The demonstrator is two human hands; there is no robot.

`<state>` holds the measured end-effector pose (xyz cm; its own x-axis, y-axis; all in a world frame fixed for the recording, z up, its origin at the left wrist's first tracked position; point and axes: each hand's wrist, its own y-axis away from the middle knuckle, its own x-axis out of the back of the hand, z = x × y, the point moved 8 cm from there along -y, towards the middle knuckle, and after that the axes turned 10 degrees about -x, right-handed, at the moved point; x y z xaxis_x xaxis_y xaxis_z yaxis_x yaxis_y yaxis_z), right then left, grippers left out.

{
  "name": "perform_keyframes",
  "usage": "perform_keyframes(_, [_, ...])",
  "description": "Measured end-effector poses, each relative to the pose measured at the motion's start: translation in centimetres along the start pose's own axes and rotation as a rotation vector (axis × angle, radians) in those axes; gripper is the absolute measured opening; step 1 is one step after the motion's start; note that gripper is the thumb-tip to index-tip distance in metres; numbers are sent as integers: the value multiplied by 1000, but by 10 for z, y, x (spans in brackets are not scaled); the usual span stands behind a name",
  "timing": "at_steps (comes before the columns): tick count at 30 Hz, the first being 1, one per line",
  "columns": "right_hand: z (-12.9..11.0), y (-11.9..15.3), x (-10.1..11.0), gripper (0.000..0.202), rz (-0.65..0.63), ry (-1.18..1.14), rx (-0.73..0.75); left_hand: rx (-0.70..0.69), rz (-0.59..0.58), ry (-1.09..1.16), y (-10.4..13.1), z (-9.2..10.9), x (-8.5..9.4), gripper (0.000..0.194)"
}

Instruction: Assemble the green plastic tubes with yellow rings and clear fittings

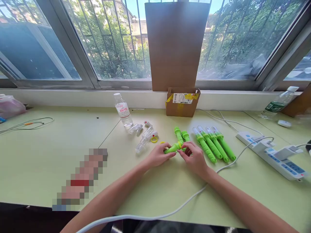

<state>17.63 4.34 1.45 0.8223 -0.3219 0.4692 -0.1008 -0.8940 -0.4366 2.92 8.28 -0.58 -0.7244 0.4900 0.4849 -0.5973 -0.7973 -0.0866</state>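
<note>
My left hand (157, 154) is closed around a green plastic tube (172, 149), held tilted just above the table. At its right end my right hand (195, 158) pinches a yellow ring (180, 145) that sits around the tube; the fingers partly hide it. Behind my hands lie two more green tubes (178, 132), partly covered. To the right, several green tubes with clear caps (205, 146) lie side by side. Left of my hands are clear plastic nozzle pieces (145, 139) with red dots, and a loose yellow ring (154, 139). Another bit of yellow shows behind my left fingers.
A water bottle (123, 110) and a small cardboard box (181, 106) stand toward the window. On the right lies a power strip (272, 155) with plugs. Its white cable (184, 204) runs under my right forearm. A pixelated patch (81, 178) covers something at left.
</note>
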Motion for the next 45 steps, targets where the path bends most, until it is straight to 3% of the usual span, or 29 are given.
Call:
perform_keyframes(8, [2, -2, -5, 14, -59, -12, -24, 162, -98, 167, 2, -10, -2, 46])
perform_keyframes(27, [3, 1, -9, 12, -86, 26, -33, 208, -209, 267, 5, -9, -7, 49])
perform_keyframes(36, [2, 4, -5, 8, -41, 73, 14, -73, -93, -96, 0, 11, 1, 29])
perform_keyframes(40, [2, 2, -3, 7, -32, 73, 8, -78, 14, -87, -2, 9, 7, 23])
perform_keyframes(45, [0, 0, -1, 8, -33, 81, 5, 24, 70, 76, -1, -6, 4, 30])
